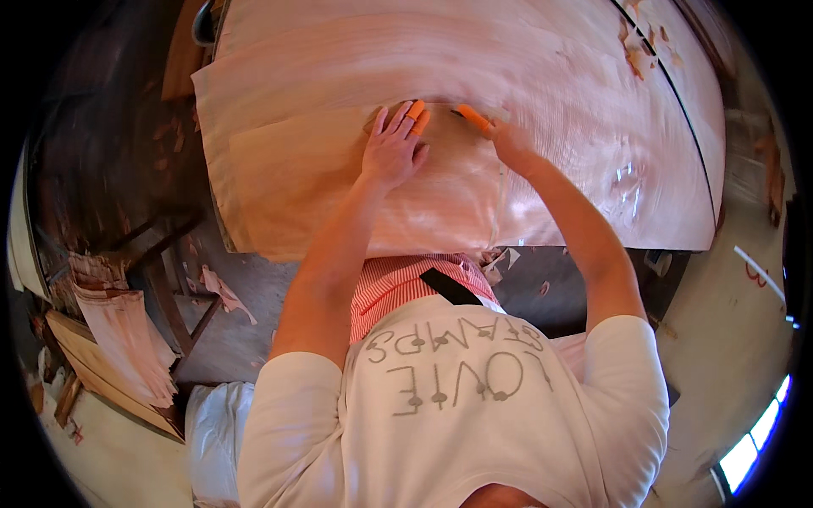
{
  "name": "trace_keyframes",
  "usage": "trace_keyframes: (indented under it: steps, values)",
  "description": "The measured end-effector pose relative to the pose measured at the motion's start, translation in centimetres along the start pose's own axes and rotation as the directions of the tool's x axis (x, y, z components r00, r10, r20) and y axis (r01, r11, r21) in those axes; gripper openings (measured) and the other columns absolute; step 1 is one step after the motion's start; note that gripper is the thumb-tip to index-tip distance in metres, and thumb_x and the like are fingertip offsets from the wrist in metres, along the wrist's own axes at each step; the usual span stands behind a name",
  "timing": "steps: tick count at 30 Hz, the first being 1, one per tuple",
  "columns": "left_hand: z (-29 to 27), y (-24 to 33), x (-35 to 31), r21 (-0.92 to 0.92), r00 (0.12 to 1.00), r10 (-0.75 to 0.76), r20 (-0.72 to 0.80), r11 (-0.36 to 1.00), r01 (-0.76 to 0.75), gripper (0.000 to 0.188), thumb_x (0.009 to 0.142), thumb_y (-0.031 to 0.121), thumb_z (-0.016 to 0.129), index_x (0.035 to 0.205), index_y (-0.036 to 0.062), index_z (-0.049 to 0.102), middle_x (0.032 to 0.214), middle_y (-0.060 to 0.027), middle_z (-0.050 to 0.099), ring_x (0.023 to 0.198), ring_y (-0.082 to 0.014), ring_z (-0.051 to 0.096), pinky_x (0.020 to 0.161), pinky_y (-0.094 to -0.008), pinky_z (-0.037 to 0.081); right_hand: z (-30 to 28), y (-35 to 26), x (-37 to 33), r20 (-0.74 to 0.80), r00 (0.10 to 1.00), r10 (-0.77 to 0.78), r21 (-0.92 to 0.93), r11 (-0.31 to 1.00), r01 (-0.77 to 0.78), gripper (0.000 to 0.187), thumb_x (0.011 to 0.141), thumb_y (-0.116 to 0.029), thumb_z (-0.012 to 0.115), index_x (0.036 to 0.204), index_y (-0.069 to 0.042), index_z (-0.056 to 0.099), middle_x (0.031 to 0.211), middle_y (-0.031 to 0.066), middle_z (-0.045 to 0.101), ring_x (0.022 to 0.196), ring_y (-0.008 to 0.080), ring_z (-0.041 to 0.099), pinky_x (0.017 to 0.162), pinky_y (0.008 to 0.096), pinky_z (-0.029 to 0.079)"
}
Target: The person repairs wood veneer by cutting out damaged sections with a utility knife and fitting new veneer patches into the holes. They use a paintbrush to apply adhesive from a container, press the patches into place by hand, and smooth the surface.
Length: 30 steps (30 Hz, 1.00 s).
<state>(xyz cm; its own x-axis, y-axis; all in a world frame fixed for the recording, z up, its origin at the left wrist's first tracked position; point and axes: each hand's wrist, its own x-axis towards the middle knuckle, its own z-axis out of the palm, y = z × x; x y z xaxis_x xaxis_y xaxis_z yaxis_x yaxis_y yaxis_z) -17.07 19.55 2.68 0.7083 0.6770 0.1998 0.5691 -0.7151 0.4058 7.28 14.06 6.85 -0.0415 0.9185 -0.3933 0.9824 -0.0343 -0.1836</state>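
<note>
My left hand lies flat with fingers stretched on a thin tan sheet that looks like wood veneer. Two of its fingers wear orange covers. My right hand is closed on an orange-handled knife, whose dark tip points left toward the left hand. The knife is low over the veneer; whether its tip touches cannot be told. A straight edge runs across the sheet between the two hands. Both forearms reach over the near edge of the table.
More pinkish veneer covers the broad table. A dark cord or band crosses its right side, near torn scraps. Lower left, a wooden frame stands near a draped pink sheet and a white plastic bag.
</note>
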Motion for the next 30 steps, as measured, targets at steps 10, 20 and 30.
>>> trace_keyframes:
  steps: [10, 20, 30]
  values:
    - [0.1, 0.4, 0.5, 0.075, 0.998, -0.011, 0.061, 0.997, 0.007, 0.056, 0.080, 0.034, 0.054, 0.129, 0.0093, 0.043, 0.133, -0.0055, 0.040, 0.129, -0.0190, 0.029, 0.107, -0.0469, 0.019, 10.2, -1.1, -13.6, 0.122, 0.739, 0.662, 0.358, 0.665, -0.655, 0.040, 0.093, -0.036, 0.033, 0.112, -0.007, 0.053, 0.087, 0.0234, 0.062, 0.081, 0.0404, 0.059, 0.072, 0.0495, 0.045]
    - [-0.1, 0.8, 0.8, 0.089, 0.999, 0.010, 0.045, 0.996, -0.014, 0.056, 0.078, 0.032, 0.055, 0.128, 0.0090, 0.043, 0.134, -0.0073, 0.039, 0.127, -0.0221, 0.032, 0.105, -0.0476, 0.021, 9.5, 2.4, -14.9, -0.131, 0.849, 0.512, 0.684, 0.666, -0.296, 0.028, 0.089, -0.016, 0.048, 0.113, -0.004, 0.055, 0.075, 0.0142, 0.063, 0.064, 0.0234, 0.061, 0.059, 0.0364, 0.046]
    - [0.2, 0.1, 0.8, -0.051, 0.983, 0.176, -0.044, 0.983, -0.178, 0.040, 0.080, 0.017, 0.056, 0.118, 0.0059, 0.052, 0.126, -0.0098, 0.047, 0.122, -0.0241, 0.041, 0.103, -0.0375, 0.032, 1.1, 3.2, -1.1, -0.417, 0.771, 0.482, 0.616, 0.773, -0.150, 0.042, 0.082, -0.027, 0.059, 0.121, -0.013, 0.051, 0.107, 0.0123, 0.058, 0.084, 0.0294, 0.060, 0.070, 0.0383, 0.047]
